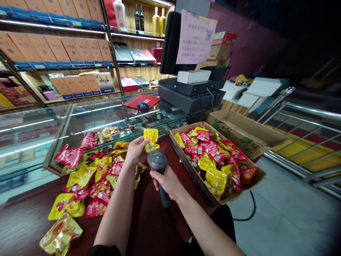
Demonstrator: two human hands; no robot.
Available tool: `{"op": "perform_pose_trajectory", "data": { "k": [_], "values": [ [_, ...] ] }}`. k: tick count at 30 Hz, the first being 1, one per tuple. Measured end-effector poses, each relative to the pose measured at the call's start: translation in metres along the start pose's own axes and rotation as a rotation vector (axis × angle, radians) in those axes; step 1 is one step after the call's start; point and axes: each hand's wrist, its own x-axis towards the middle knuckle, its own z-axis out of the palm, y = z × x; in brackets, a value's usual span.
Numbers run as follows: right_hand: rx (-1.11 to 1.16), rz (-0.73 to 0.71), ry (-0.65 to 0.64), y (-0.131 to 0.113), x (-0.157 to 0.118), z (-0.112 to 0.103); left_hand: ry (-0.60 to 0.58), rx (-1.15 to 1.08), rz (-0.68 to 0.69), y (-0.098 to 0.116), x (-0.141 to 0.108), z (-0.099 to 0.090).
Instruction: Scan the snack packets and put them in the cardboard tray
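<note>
Left of the cardboard tray: loose packets still spread over the worktop.
In the tray: packets piled high.
Left hand: pinching a yellow packet.
Right hand: clamped around a scanner.

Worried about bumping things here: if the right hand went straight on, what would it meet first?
Probably the left hand holding a yellow foil snack packet, just beyond the grey barcode scanner in the right hand, though depth is unclear.

The left hand holds a yellow snack packet; just beside it, the right hand grips a barcode scanner.
</note>
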Motion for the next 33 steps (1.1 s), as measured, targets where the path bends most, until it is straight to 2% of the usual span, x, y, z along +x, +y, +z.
{"op": "perform_pose_trajectory", "data": {
  "k": [12,18,23,25,29,33],
  "values": [
    [-0.014,-0.029,0.011,0.0,0.0,0.001,-0.028,-0.013,-0.006,-0.006,0.002,0.003],
    [-0.028,-0.015,0.026,-0.005,-0.001,0.002,-0.015,0.066,0.032,-0.005,0.002,0.002],
    [-0.022,-0.018,0.028,-0.007,-0.004,0.0,-0.005,0.022,-0.006,-0.004,-0.001,0.004],
    [-0.041,-0.096,0.094,-0.012,-0.002,-0.004,-0.004,0.011,-0.022,-0.003,-0.002,0.005],
    [-0.088,-0.311,0.337,-0.033,0.012,-0.023,0.006,0.019,-0.057,0.002,-0.006,0.011],
    [0.025,-0.279,0.349,-0.053,0.024,-0.045,-0.066,0.02,-0.104,-0.001,-0.014,0.026]
  ]
}}
